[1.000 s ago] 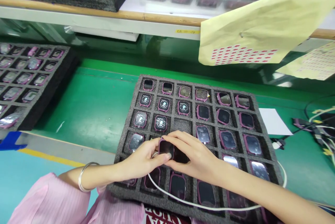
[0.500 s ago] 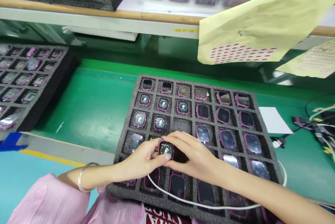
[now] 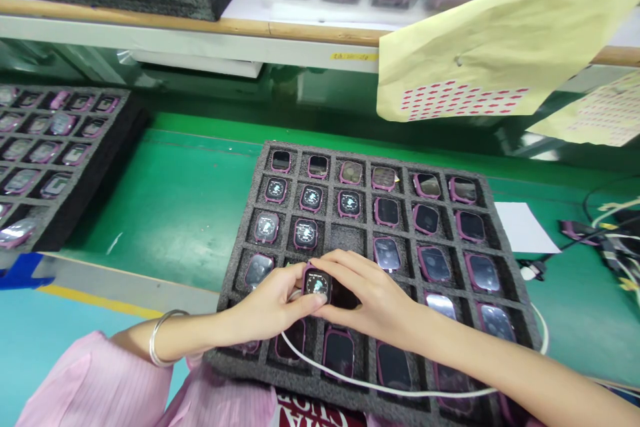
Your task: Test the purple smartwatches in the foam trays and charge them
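Between my two hands is a purple-framed smartwatch (image 3: 317,284) with a lit dial on its screen. My left hand (image 3: 280,300) grips its left side, the thumb lying across the lower screen. From the right, my right hand (image 3: 363,294) closes fingers and thumb on its edge. A white cable (image 3: 360,384) emerges under my left hand and loops right; its end is hidden there. Beneath both hands lies a grey foam tray (image 3: 350,235) of similar watches in square compartments. Several upper-left watches, such as a lit watch (image 3: 305,234), show dials; most others are dark.
Another foam tray (image 3: 113,140) of watches stands at the left on the green bench (image 3: 180,194). A shelf edge (image 3: 310,40) crosses above, with yellow paper (image 3: 465,47) hanging down. At the right are white paper (image 3: 525,227) and tangled cables (image 3: 615,240).
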`<state>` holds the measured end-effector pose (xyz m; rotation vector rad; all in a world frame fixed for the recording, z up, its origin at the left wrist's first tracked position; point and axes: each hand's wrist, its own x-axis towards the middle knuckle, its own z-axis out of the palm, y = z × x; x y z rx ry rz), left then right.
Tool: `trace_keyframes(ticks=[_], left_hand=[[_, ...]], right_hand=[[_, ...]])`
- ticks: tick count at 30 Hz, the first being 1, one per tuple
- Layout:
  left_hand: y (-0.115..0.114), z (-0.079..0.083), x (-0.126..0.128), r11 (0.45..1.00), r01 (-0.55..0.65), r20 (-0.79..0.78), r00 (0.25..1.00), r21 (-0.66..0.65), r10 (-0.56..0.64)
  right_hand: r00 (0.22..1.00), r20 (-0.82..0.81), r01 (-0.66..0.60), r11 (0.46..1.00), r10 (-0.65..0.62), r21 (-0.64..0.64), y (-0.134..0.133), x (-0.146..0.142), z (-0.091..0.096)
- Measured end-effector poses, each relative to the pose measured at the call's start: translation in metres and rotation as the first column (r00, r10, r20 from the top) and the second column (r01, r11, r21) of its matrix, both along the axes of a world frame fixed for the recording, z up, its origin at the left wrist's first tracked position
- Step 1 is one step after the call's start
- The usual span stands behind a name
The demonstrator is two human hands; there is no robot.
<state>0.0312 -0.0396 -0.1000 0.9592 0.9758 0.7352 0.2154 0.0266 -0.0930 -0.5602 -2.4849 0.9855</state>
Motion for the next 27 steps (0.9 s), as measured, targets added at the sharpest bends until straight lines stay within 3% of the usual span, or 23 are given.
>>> trace_keyframes(ticks=[22, 27], left_hand=[[-0.0008, -0.0027, 0.0000, 1.000, -0.005, -0.027, 1.000, 0.002, 0.005], [-0.0014, -0.0034, 0.0006, 1.000, -0.010, -0.021, 1.000, 0.003, 0.010]], right_hand=[[1.000, -0.010, 0.029, 1.000, -0.029, 0.000, 0.0003, 0.0009, -0.0057], [0.999, -0.007, 0.038, 0.996, -0.037, 0.076, -0.0023, 0.0009, -0.0060]])
